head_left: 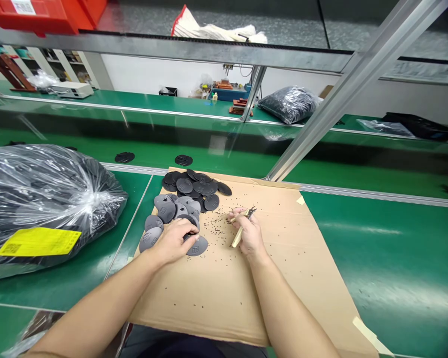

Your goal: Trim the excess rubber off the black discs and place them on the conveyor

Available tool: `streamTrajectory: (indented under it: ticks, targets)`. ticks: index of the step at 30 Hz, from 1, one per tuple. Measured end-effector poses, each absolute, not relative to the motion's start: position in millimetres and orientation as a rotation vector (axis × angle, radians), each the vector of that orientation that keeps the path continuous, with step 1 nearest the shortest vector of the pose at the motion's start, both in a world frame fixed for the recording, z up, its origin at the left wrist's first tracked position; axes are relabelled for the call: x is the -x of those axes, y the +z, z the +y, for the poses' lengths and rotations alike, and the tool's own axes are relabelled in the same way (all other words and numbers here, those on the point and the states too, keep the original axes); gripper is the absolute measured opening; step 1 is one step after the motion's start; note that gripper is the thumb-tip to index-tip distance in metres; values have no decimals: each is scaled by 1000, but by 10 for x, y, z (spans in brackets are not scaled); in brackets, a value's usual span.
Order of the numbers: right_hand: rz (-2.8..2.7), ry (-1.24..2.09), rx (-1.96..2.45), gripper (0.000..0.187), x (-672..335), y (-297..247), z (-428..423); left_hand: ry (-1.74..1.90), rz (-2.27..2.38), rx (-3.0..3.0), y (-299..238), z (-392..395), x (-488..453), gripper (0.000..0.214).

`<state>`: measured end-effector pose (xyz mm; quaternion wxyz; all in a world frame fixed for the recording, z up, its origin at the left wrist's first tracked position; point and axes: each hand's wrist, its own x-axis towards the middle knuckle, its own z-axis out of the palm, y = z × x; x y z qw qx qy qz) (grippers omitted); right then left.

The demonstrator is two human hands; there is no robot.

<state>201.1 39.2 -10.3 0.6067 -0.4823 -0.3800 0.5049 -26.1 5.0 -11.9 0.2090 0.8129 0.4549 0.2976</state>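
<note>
My left hand (174, 239) rests on a grey plastic disc (197, 246) at the near end of a pile of grey discs (171, 211), its fingers curled over the disc's edge. My right hand (246, 229) is closed round small cutting pliers with pale handles (242, 224), tips pointing away, just right of the pile. Both hands lie over a sheet of brown cardboard (246, 293) dotted with tiny dark trimmings. A second heap of darker discs (196, 185) sits at the cardboard's far edge.
A large clear bag of dark parts with a yellow label (41, 209) lies on the green bench at left. Two loose discs (124, 157) lie on the conveyor beyond. A slanted aluminium post (343, 89) rises right of centre. Another dark bag (289, 103) sits far back.
</note>
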Motion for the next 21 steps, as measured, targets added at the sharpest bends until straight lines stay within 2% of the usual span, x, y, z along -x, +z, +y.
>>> streamTrajectory:
  ticks: [21]
  targets:
    - [-929, 1172, 1149, 22, -1985, -67, 351, 786, 1272, -2275, -118, 44, 260, 11]
